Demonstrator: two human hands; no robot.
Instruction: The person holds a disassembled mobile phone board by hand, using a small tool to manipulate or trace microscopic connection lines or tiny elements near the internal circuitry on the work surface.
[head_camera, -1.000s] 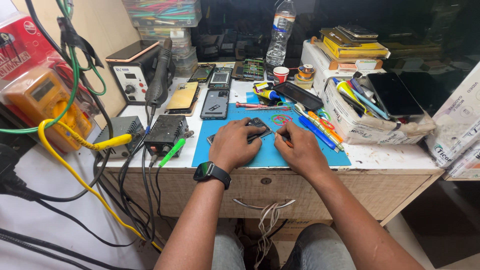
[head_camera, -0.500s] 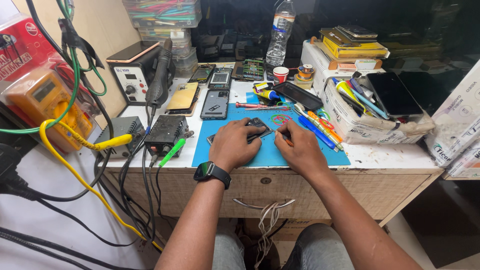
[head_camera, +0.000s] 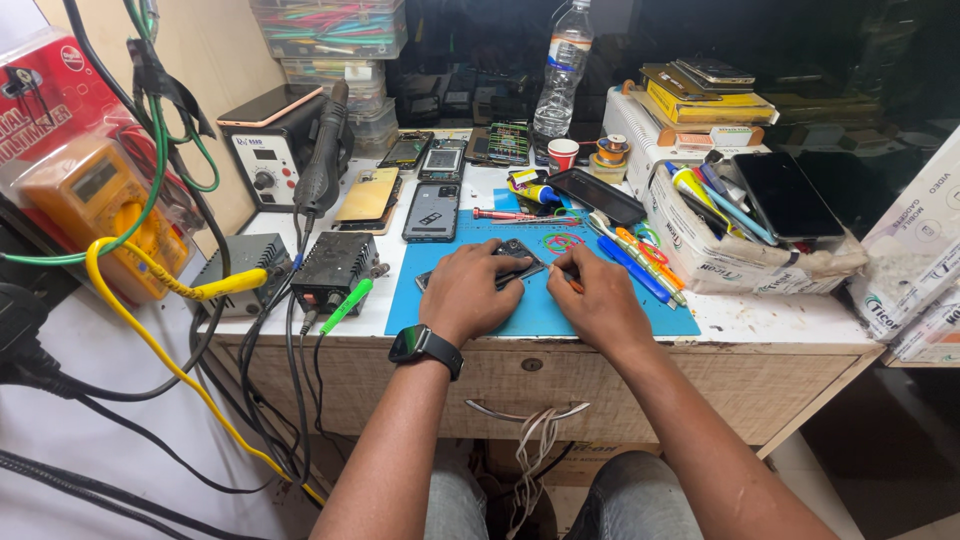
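Phone (head_camera: 517, 250): on the blue mat (head_camera: 620, 318), under the left hand (head_camera: 470, 292), which presses it down.
Right hand (head_camera: 598, 300): pinches a small tool (head_camera: 570, 281) beside the phone.

Both hands (head_camera: 530, 295) on dark phone (head_camera: 518, 252)

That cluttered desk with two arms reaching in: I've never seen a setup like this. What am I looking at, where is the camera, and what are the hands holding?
There is no machine here, just a person at a workbench. The camera sits on their head and looks down, so you see their own arms. The left hand, with a black watch on the wrist, presses down on a small dark phone lying on a blue mat. The right hand grips a thin orange-handled tool beside the phone. Around them lie more phones, a box of pens and tools, a water bottle and a yellow meter with cables on the left.
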